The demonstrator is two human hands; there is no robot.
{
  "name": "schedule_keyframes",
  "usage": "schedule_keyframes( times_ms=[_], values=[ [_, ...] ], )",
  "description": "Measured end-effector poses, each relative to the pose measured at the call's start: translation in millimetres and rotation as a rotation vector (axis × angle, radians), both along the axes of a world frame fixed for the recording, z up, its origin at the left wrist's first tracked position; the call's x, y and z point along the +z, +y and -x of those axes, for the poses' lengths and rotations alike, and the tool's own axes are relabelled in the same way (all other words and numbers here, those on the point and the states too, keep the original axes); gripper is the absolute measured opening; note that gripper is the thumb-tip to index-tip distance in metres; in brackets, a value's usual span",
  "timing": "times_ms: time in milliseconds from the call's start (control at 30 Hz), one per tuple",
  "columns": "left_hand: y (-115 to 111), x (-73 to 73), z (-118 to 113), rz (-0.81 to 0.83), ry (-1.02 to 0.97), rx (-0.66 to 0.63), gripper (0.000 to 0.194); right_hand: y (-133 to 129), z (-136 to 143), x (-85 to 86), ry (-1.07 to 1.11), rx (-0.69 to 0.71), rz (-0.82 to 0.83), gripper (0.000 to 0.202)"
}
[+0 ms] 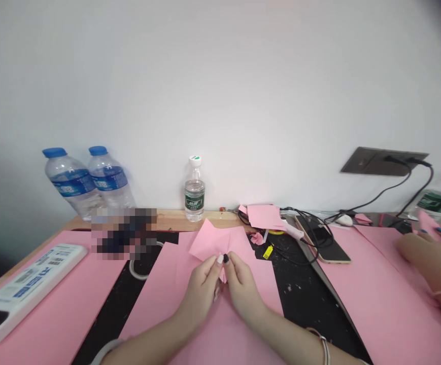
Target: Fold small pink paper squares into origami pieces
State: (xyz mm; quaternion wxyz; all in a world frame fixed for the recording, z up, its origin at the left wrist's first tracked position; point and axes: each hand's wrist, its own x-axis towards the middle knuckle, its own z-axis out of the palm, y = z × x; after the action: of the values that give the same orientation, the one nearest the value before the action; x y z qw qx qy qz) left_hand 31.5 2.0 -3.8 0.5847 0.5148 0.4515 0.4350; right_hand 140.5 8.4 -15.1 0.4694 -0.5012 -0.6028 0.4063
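— Your forearms [151, 329] lie nearest the camera, reaching in from eight and four o'clock. How are your hands?

— Your left hand [201, 281] and right hand [245, 286] meet at the thumbs, both pinching folded pink paper [223, 276] between them, above a pink sheet [220, 337]. I can't tell whether the creased pink square [209, 242] just beyond, towards twelve, joins it.

— What surrounds you?

— Your small bottle [195, 203] stands at eleven, two blue-capped bottles [71, 185] lean at ten, and pink squares [264, 217] sit at one. Towards three comes a phone [325, 241], then a co-worker's hand [414, 248].
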Motion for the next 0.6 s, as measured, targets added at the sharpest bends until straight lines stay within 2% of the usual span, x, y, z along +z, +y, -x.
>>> schedule_keyframes(
  times_ms=[67, 133, 267, 400, 500, 600],
  values=[
    [2.4, 2.2, 3.9, -0.010, 0.009, -0.095, 0.033, 4.2, -3.7, -1.5, 0.036, 0.006, 0.013, 0.030],
    [5.1, 4.9, 9.3, -0.087, 0.065, -0.196, 0.026, 7.6, -6.8, -2.8, 0.081, 0.011, 0.029, 0.031],
    [10.2, 9.6, 21.2, -0.252, 0.281, -0.311, 0.009, 10.7, -8.7, -4.0, 0.183, 0.055, 0.073, 0.031],
    [14.6, 9.9, 30.4, -0.439, 0.557, -0.348, 0.013, 11.0, -9.3, -3.2, 0.121, 0.047, 0.033, 0.031],
    [18.5, 4.8, 35.3, -0.555, 0.743, -0.381, 0.016, 11.0, -10.8, -0.4, 0.018, 0.038, 0.010, 0.031],
    [21.6, -1.1, 39.4, -0.649, 0.843, -0.363, 0.019, 10.7, -12.2, 2.2, -0.046, 0.012, 0.008, 0.028]
  ],
)
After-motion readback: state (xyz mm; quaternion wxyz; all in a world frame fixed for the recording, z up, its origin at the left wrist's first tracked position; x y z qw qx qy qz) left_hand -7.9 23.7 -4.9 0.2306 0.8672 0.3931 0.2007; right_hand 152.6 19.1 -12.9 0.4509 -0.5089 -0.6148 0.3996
